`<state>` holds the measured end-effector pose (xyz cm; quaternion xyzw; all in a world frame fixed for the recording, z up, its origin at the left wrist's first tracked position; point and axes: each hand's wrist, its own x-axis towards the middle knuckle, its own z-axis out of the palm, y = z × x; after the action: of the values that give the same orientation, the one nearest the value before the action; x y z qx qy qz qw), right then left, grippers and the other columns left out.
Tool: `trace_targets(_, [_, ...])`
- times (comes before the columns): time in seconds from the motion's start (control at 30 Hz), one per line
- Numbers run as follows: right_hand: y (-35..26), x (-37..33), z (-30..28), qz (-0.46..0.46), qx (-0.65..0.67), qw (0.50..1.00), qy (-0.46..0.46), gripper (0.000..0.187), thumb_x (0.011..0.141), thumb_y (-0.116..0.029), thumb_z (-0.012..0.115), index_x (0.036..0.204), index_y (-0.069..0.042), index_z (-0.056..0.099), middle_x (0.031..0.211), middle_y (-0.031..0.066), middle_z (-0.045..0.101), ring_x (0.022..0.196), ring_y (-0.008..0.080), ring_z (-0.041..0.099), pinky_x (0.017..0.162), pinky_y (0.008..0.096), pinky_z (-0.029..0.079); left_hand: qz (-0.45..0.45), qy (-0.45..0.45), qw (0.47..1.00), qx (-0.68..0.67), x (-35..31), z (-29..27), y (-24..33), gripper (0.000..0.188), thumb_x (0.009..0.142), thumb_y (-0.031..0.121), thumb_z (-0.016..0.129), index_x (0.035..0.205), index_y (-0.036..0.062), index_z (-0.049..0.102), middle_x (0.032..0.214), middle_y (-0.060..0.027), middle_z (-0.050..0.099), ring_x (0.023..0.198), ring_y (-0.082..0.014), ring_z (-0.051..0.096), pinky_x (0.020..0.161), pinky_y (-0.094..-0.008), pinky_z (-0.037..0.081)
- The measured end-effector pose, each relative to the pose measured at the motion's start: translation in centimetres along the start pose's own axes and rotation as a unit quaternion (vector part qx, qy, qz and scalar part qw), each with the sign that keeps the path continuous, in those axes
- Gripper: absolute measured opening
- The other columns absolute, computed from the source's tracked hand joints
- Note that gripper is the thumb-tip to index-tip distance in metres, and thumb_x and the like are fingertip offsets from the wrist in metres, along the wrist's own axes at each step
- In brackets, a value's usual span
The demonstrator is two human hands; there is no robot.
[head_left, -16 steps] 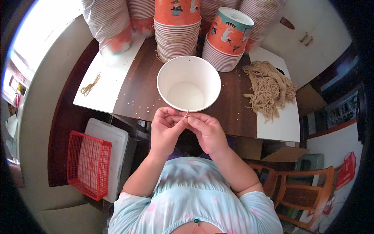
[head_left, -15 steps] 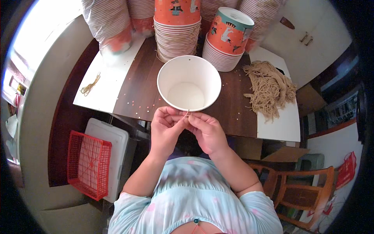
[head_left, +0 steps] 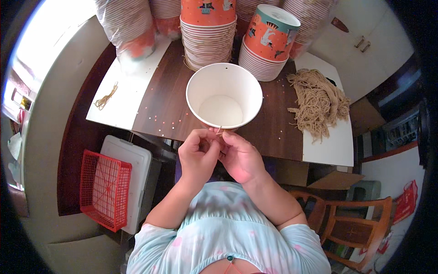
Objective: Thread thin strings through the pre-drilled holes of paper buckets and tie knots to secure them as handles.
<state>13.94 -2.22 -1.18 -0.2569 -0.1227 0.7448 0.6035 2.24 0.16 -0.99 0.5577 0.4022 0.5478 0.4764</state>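
A white-lined paper bucket (head_left: 220, 102) stands upright with its mouth toward me. A small dark hole shows in its far wall near the rim. A thin tan cord (head_left: 221, 129) pokes up at the bucket's near rim. My left hand (head_left: 197, 157) is closed in a pinch on the cord just below that rim. Opposite it, my right hand (head_left: 242, 157) also pinches the cord between thumb and forefinger. Both sets of fingertips nearly meet, so they hide most of the cord and any knot in it.
Stacked orange buckets (head_left: 208, 43) and an overturned orange-and-teal bucket (head_left: 270, 39) line the table's back. A heap of tan cords (head_left: 317, 100) lies right; a small cord bundle (head_left: 106, 97) lies left. Below left is a red basket (head_left: 106, 189); a wooden chair (head_left: 353, 228) stands right.
My left fingers have curled in more, and my right fingers have drawn in under the cord. Both hands stay at the bucket's near rim. The view has shifted slightly.
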Motion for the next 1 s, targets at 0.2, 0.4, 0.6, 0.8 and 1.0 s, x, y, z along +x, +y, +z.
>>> trace_targets(0.2, [0.4,0.1,0.3,-0.02,0.032,0.999,0.018,0.021,0.091,-0.017,0.055,0.108,-0.005,0.059,0.109,0.0047,0.061,0.108,0.0164,0.054,0.101,0.0333,0.038,0.057,0.013,0.993,0.103,0.0,0.1,-0.4,0.01,0.078,-0.001,0.067,0.087,-0.0014,0.063,0.072,-0.006,0.064,0.061,-0.0058,0.059,0.054,-0.0207,0.048])
trace_targets(0.4, [0.1,0.0,-0.2,-0.023,0.005,1.0,-0.001,0.024,0.092,-0.02,0.054,0.11,-0.005,0.06,0.11,0.0057,0.061,0.104,0.0162,0.054,0.094,0.0334,0.042,0.055,0.019,0.992,0.114,0.3,0.3,0.8,0.013,0.076,0.0,0.07,0.087,-0.0003,0.064,0.074,-0.0078,0.065,0.06,-0.0084,0.061,0.054,-0.0216,0.049])
trace_targets(0.6, [0.5,0.2,0.3,-0.031,0.02,0.998,0.06,0.021,0.09,-0.017,0.055,0.104,-0.004,0.065,0.101,0.0051,0.065,0.094,0.0147,0.059,0.086,0.0308,0.045,0.171,0.02,0.966,0.194,0.4,0.3,0.7,0.016,0.074,0.0,0.071,0.088,0.0007,0.064,0.087,-0.0109,0.064,0.06,-0.0125,0.062,0.052,-0.0244,0.051])
trace_targets(0.8, [0.7,0.1,0.3,-0.057,0.008,0.997,0.052,0.021,0.09,-0.017,0.056,0.104,-0.004,0.064,0.101,0.0046,0.065,0.094,0.0148,0.059,0.086,0.0304,0.045,0.186,0.011,0.961,0.206,0.7,0.5,0.9,0.014,0.071,-0.002,0.069,0.082,0.0011,0.061,0.085,-0.0097,0.061,0.059,-0.0115,0.059,0.05,-0.0241,0.049])
trace_targets(1.0, [-0.3,0.4,-0.3,-0.037,0.024,0.999,0.013,0.017,0.089,-0.018,0.056,0.101,-0.007,0.063,0.1,0.002,0.065,0.091,0.0127,0.059,0.082,0.0279,0.045,0.053,-0.054,0.995,0.072,0.8,-0.2,1.1,0.01,0.075,-0.003,0.066,0.079,0.0005,0.058,0.081,-0.0036,0.059,0.064,-0.0063,0.056,0.055,-0.0189,0.045])
